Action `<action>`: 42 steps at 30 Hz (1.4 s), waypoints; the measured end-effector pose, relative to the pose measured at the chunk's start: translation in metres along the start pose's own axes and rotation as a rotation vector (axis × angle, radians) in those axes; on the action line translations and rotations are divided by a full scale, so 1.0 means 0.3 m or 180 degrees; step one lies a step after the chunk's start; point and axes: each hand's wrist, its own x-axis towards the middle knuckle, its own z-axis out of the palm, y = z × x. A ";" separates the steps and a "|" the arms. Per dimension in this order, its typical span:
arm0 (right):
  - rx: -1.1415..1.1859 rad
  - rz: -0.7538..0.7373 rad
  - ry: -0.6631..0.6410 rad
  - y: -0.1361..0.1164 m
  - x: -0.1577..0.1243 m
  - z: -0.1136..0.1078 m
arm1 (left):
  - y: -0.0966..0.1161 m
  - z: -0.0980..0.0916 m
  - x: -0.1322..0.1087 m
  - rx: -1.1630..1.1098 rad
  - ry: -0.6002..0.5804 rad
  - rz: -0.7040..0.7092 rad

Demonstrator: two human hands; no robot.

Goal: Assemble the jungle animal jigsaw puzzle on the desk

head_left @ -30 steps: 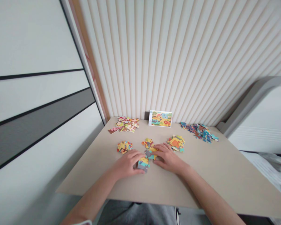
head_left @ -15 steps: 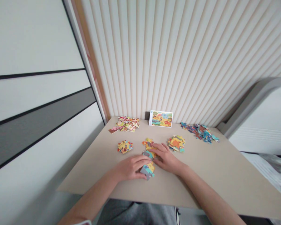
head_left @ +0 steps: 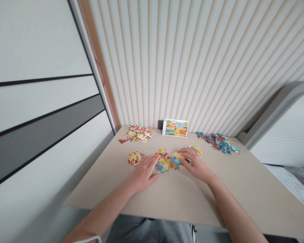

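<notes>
A joined cluster of colourful puzzle pieces lies in the middle of the beige table. My left hand lies flat with fingers stretched out, its fingertips touching the cluster's left edge. My right hand rests on the cluster's right side and over a small pile of orange and yellow pieces; its fingers are spread and pressed down on the pieces. Neither hand lifts anything off the table.
A small yellow group of pieces lies left of the cluster. Loose piles sit at the back left and back right. A picture card leans on the ribbed wall. The table's front edge is near my body.
The piece under my left hand has moved up and joined the middle cluster. My right hand has slid right and away onto the orange pile. My left hand has opened flat.
</notes>
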 end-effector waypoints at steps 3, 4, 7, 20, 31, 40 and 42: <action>-0.0481 0.0585 0.0385 0.123 -0.024 -0.062 | -0.011 0.015 -0.002 -0.0014 -0.0108 -0.0121; -0.0648 0.0763 0.0426 0.158 -0.036 -0.073 | -0.011 0.017 -0.002 -0.0011 -0.0155 -0.0113; -0.1216 0.1152 0.0470 0.220 -0.067 -0.073 | -0.003 0.017 0.001 0.0011 -0.0233 -0.0092; -0.0610 -0.0253 -0.0704 -0.027 -0.006 0.081 | 0.022 -0.023 0.001 -0.0103 -0.0159 -0.0134; -0.0616 -0.0140 -0.0306 -0.003 -0.009 0.052 | 0.021 -0.028 0.004 -0.0131 -0.0053 -0.0040; -0.0682 -0.0175 0.0300 0.032 -0.014 0.012 | -0.043 -0.042 -0.008 0.0122 0.0794 -0.0463; -0.0614 -0.0163 0.0335 0.023 -0.012 0.016 | -0.048 -0.040 -0.011 0.0160 0.0863 -0.0462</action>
